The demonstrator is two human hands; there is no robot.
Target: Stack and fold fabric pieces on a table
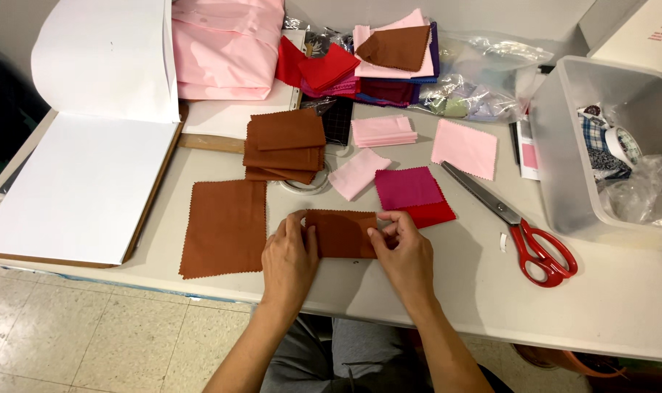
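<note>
A folded brown swatch is lying near the front edge of the grey table, and both hands are pinching it. The left hand is gripping its left end, thumb on top and fingers curled onto the cloth. The right hand is gripping the right end, fingertips closed on the edge.

Just left of it a larger brown square is lying flat. Behind, a stack of brown squares is sitting near a black gridded mat. Just right of the swatch, a magenta square is resting over a red piece, with a pale pink piece beside them and more pink squares further back.

Red-handled scissors are lying to the right, beside a clear bin holding fabric and tape. A big white pad is lying open at far left, and folded pink cloth and mixed fabric piles are sitting along the back.
</note>
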